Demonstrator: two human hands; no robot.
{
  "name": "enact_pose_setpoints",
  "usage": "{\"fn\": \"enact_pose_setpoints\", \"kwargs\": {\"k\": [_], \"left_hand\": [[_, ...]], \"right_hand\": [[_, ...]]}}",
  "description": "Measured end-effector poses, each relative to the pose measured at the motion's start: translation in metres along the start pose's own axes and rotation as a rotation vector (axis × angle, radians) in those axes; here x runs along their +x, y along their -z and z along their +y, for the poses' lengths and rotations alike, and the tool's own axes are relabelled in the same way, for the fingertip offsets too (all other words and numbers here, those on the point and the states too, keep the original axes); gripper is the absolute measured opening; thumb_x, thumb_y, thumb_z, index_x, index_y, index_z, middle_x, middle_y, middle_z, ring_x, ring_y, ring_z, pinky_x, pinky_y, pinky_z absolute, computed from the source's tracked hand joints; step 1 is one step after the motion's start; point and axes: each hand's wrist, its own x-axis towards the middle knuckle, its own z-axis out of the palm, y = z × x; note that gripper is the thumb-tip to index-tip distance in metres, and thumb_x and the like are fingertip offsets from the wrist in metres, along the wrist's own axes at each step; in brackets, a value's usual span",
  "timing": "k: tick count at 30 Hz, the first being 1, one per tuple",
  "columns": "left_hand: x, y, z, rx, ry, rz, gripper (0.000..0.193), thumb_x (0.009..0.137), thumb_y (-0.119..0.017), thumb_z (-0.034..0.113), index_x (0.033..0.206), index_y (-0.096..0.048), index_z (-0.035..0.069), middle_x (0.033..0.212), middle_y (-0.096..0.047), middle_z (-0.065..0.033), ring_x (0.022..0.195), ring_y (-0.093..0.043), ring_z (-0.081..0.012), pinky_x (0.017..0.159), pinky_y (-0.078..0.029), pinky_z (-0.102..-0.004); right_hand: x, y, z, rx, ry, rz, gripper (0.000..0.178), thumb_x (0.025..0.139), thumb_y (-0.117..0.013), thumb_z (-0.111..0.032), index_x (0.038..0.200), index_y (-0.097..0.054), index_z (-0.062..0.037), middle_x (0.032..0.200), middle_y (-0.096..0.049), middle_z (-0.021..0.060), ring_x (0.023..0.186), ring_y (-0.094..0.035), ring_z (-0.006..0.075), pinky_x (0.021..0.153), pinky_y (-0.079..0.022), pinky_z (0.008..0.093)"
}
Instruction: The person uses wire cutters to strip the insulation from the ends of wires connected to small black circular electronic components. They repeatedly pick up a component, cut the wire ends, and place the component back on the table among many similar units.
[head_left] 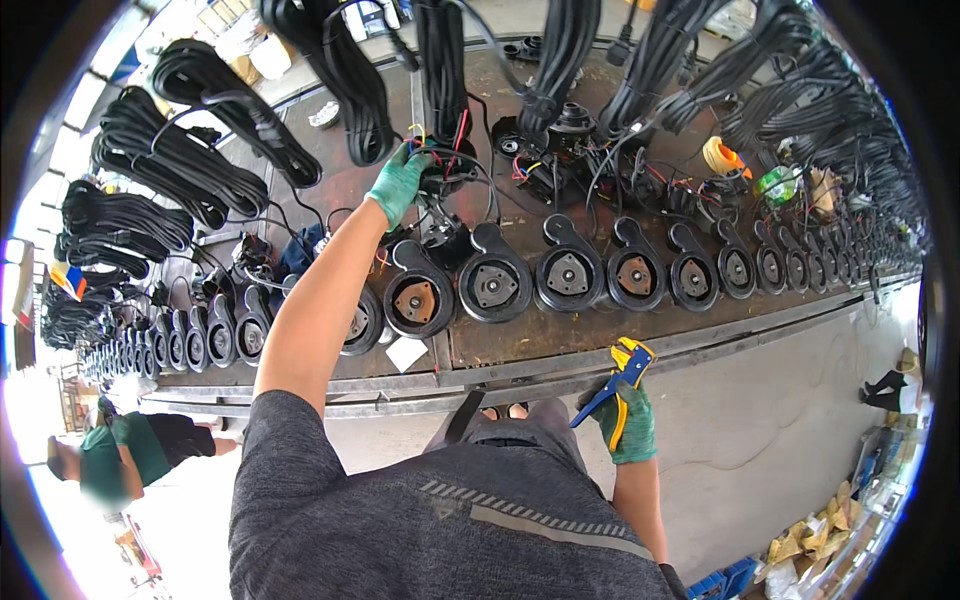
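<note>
My left hand [396, 187], in a green glove, reaches over the bench to a motor unit with thin coloured wires [461, 132]. Its fingers close on the wires at their near end; the fingertips are partly hidden among the cables. Low on the right, in front of the bench edge, my gloved right hand [634, 430] grips a yellow and blue wire stripper [625, 375], jaws pointing up. Just beyond my left forearm stand black round housings [495, 287] with metal centre plates. A bundled black power cable [440, 70] hangs above the motor unit.
Several more coiled black cables [340, 85] hang in a row above the bench [500, 345]. An orange and yellow tape roll [722, 157] lies at the right. A white paper piece [406, 353] sits near the front edge. Another person [140, 450] is at the far left.
</note>
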Motion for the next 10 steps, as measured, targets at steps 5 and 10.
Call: {"fn": "enact_pose_setpoints", "kwargs": {"k": [5,10], "left_hand": [[-0.053,0.012,-0.004,-0.282,0.041,-0.139,0.030,0.101,-0.063,0.013,0.131,-0.059,0.010,0.106,-0.072,-0.0029,0.085,-0.074,-0.0142,0.066,-0.063,-0.0300],[-0.075,0.016,-0.028,-0.245,-0.137,-0.206,0.048,0.102,-0.062,0.011,0.148,-0.049,0.011,0.122,-0.068,-0.0022,0.111,-0.065,-0.0115,0.099,-0.054,-0.0295]], "right_hand": [[-0.006,-0.032,0.014,-0.069,0.017,0.004,0.040,0.092,-0.074,-0.018,0.126,-0.057,-0.0056,0.106,-0.071,0.0146,0.093,-0.073,0.0334,0.083,-0.062,0.0514],[0.009,-0.069,0.025,-0.227,0.049,-0.016,0.044,0.092,-0.074,-0.025,0.129,-0.056,-0.0081,0.108,-0.070,0.0166,0.096,-0.071,0.0374,0.087,-0.059,0.0556]]}}
